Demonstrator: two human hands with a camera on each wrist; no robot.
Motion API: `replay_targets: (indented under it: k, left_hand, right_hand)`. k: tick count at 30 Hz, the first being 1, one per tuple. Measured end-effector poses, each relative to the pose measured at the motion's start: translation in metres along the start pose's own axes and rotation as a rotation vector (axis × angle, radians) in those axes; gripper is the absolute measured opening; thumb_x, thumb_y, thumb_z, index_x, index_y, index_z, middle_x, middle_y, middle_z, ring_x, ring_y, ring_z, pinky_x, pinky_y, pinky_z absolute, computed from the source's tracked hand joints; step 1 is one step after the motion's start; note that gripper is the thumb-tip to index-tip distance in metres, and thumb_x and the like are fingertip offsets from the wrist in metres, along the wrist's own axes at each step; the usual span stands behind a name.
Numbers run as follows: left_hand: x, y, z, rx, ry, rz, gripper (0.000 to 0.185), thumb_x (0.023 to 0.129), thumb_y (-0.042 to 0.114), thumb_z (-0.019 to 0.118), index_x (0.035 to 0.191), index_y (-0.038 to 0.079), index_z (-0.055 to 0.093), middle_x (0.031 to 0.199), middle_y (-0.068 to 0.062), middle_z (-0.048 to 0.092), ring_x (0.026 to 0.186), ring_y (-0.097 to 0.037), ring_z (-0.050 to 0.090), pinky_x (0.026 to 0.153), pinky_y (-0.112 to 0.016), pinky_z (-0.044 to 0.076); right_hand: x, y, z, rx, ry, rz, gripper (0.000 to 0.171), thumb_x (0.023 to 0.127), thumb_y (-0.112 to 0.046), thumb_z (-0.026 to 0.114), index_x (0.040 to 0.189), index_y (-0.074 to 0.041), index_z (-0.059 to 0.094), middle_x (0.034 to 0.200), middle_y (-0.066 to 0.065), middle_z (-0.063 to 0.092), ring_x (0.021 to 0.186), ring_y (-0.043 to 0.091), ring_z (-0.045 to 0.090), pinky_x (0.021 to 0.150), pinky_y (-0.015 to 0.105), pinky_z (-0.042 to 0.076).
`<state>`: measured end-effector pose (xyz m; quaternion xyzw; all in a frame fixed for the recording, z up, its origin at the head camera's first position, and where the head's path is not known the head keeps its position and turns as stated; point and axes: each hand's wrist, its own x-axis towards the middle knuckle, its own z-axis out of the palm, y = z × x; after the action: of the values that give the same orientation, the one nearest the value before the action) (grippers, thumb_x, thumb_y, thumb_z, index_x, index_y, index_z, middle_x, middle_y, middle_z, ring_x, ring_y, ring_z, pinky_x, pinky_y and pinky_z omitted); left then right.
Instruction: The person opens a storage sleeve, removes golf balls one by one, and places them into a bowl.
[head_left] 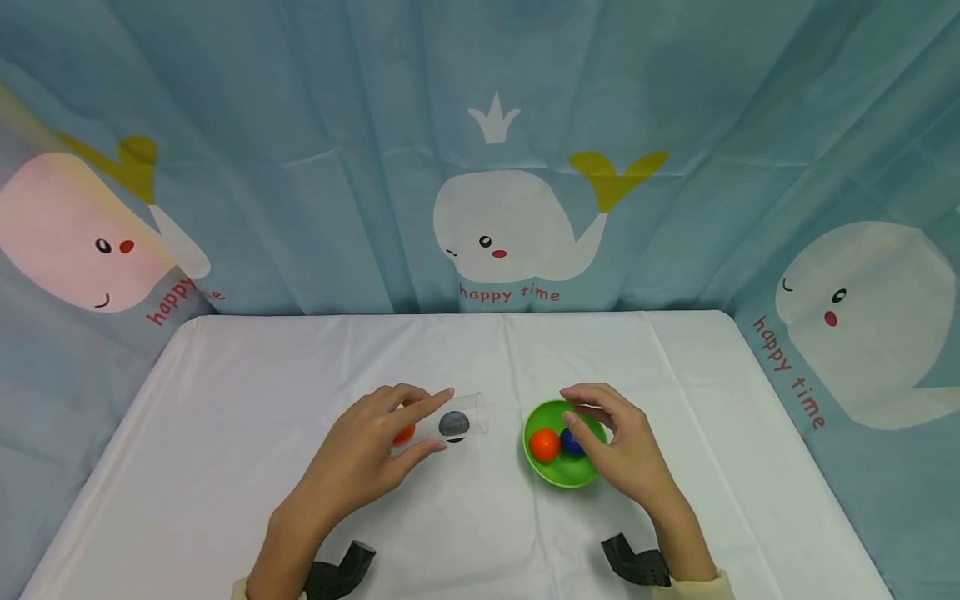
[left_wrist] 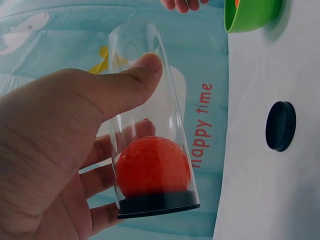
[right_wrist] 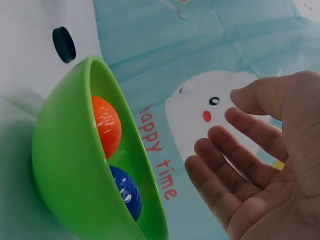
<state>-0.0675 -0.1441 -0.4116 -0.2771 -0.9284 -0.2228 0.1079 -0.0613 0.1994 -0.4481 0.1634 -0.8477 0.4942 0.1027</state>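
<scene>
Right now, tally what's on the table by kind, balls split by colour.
Orange balls: 2, one in the tube, one in the bowl
Blue balls: 1
Clear tubes: 1, gripped by the left hand
Green bowls: 1
Black caps loose on the table: 1
Total: 6

Head view high, facing down over table (head_left: 225, 400), both wrist views close, sideways, sharing green bowl (right_wrist: 65, 180)
</scene>
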Motion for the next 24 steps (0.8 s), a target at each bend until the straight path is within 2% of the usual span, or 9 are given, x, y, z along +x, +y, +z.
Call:
replay_targets:
  k: [3, 8, 16, 24]
  left_hand:
    - [0.0002, -0.0001, 0.0006, 0.006, 0.003, 0.001, 0.065, 0.087, 0.04, 0.088, 0.147, 0.04, 0.063, 0.117, 0.011, 0.069, 0.086, -0.002, 0.054, 0.082, -0.033, 0.054]
    - [-0.0002, -0.0004, 0.0014, 0.013, 0.004, -0.003, 0.064, 0.087, 0.04, 0.088, 0.146, 0.04, 0.063, 0.118, 0.011, 0.069, 0.085, -0.001, 0.053, 0.082, -0.033, 0.054]
    - [0.0003, 0.0003, 0.0014, 0.009, 0.001, -0.002, 0.062, 0.087, 0.04, 0.088, 0.144, 0.039, 0.065, 0.118, 0.011, 0.069, 0.086, -0.002, 0.054, 0.081, -0.032, 0.053]
    - [0.001, 0.0012, 0.0011, 0.003, -0.009, -0.005, 0.06, 0.088, 0.04, 0.087, 0.143, 0.037, 0.066, 0.117, 0.011, 0.07, 0.096, -0.006, 0.061, 0.084, -0.035, 0.056]
  right_hand:
    - [0.0002, -0.0004, 0.0021, 0.015, -0.013, 0.003, 0.029, 0.099, -0.005, 0.072, 0.126, -0.015, 0.071, 0.123, 0.01, 0.072, 0.114, 0.024, 0.073, 0.102, 0.028, 0.059]
    - [0.0002, -0.0022, 0.0042, 0.024, -0.02, 0.014, 0.029, 0.099, -0.006, 0.073, 0.126, -0.015, 0.071, 0.123, 0.01, 0.072, 0.113, 0.025, 0.073, 0.101, 0.031, 0.06]
    - [-0.0007, -0.0036, 0.0038, 0.028, -0.023, 0.029, 0.028, 0.1, -0.006, 0.072, 0.126, -0.015, 0.071, 0.123, 0.01, 0.072, 0.113, 0.026, 0.073, 0.101, 0.026, 0.059]
    - [0.0001, -0.0032, 0.0049, 0.046, -0.025, 0.016, 0.029, 0.1, -0.006, 0.072, 0.127, -0.015, 0.071, 0.124, 0.011, 0.072, 0.113, 0.026, 0.073, 0.102, 0.025, 0.058]
